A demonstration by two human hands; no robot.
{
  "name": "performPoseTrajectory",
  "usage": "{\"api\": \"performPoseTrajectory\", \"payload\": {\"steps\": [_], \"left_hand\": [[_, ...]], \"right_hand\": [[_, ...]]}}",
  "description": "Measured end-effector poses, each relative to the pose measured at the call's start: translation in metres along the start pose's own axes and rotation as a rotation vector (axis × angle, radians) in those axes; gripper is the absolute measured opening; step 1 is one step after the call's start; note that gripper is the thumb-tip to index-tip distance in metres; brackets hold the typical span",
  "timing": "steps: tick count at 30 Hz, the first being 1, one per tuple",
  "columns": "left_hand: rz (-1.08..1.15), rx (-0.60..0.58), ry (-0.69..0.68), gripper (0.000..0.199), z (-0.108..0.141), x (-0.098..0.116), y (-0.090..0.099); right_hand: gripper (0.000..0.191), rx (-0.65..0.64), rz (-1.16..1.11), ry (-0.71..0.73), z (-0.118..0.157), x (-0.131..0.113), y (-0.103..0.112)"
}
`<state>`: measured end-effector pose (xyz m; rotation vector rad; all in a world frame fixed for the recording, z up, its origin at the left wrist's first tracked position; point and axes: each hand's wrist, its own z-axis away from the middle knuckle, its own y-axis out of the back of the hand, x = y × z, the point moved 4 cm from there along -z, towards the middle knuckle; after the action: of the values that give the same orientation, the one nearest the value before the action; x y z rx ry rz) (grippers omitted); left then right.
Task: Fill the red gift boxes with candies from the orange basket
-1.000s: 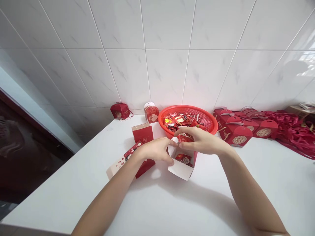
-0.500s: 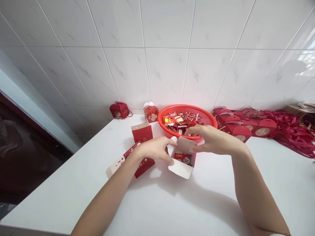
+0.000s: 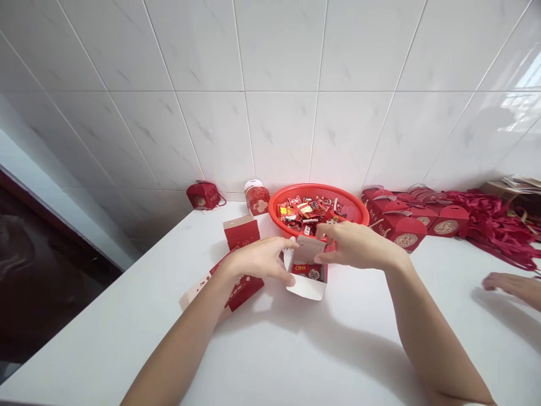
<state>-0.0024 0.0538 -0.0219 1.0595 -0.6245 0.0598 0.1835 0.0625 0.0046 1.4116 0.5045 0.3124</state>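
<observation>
A small red paper gift box [image 3: 307, 288] with white insides stands on the white table, its flaps up and spread. Several red-wrapped candies [image 3: 307, 272] lie inside it. My left hand [image 3: 262, 259] grips the box at its left side, thumb near the front flap and fingers at the left flap. From the right, my right hand [image 3: 354, 246] holds the back flap between thumb and fingers. Just behind the box is a red plastic basket [image 3: 274, 203] of wrapped candies [image 3: 310, 210], partly covered by my right hand.
Left of my hands lie red cartons [image 3: 243, 232], partly under my left arm. Two small red boxes [image 3: 203, 195] stand by the tiled wall. Closed red boxes [image 3: 406, 234] and red ribbon [image 3: 492, 225] fill the back right. Another person's hand [image 3: 511, 286] rests at the right edge.
Another person's hand has come into view at the right. My hands stay on the gift box, whose flaps have shifted slightly. The whole view has moved a little.
</observation>
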Motion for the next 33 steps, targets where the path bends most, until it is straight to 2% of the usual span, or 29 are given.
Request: {"api": "performPoseTrajectory", "payload": {"steps": [4, 6, 9, 11, 13, 15, 17, 23, 25, 28, 31, 33], "left_hand": [[-0.047, -0.065, -0.051, 0.096, 0.005, 0.001, 0.001], [-0.037, -0.062, -0.067, 0.091, 0.006, 0.002, 0.001], [0.004, 0.002, -0.067, 0.056, 0.003, 0.004, -0.001], [0.002, 0.077, -0.044, 0.044, -0.002, 0.006, -0.003], [-0.034, 0.187, -0.008, 0.04, -0.005, 0.008, -0.003], [-0.075, 0.279, 0.024, 0.043, -0.007, 0.01, -0.003], [-0.092, 0.314, 0.033, 0.053, -0.007, 0.01, -0.003], [-0.069, 0.267, -0.063, 0.067, -0.012, 0.007, -0.011], [-0.085, 0.242, -0.061, 0.075, -0.016, 0.007, -0.016], [-0.086, 0.293, -0.047, 0.081, -0.018, 0.01, -0.019], [-0.052, 0.352, -0.145, 0.058, -0.017, 0.018, -0.017], [-0.024, 0.326, -0.229, 0.037, -0.016, 0.023, -0.017]], "right_hand": [[0.029, -0.078, 0.012, -0.003, 0.0, 0.001, -0.004], [0.035, -0.104, 0.002, -0.009, -0.001, 0.001, -0.005], [0.043, -0.025, 0.004, -0.069, -0.002, 0.004, -0.002], [0.029, -0.018, 0.027, -0.08, -0.002, 0.004, 0.0], [0.016, -0.099, 0.031, -0.025, -0.001, 0.001, -0.002], [0.017, -0.192, 0.019, 0.037, -0.001, -0.002, -0.004], [0.022, -0.227, 0.006, 0.057, 0.0, -0.002, -0.004], [0.012, -0.257, -0.083, 0.05, 0.005, 0.011, -0.004], [0.014, -0.255, -0.116, 0.049, 0.007, 0.012, -0.003], [0.021, -0.212, -0.138, 0.055, 0.006, 0.008, 0.0], [0.027, -0.187, -0.135, 0.091, 0.003, -0.002, 0.0], [0.025, -0.219, -0.122, 0.106, 0.001, -0.005, -0.002]]}}
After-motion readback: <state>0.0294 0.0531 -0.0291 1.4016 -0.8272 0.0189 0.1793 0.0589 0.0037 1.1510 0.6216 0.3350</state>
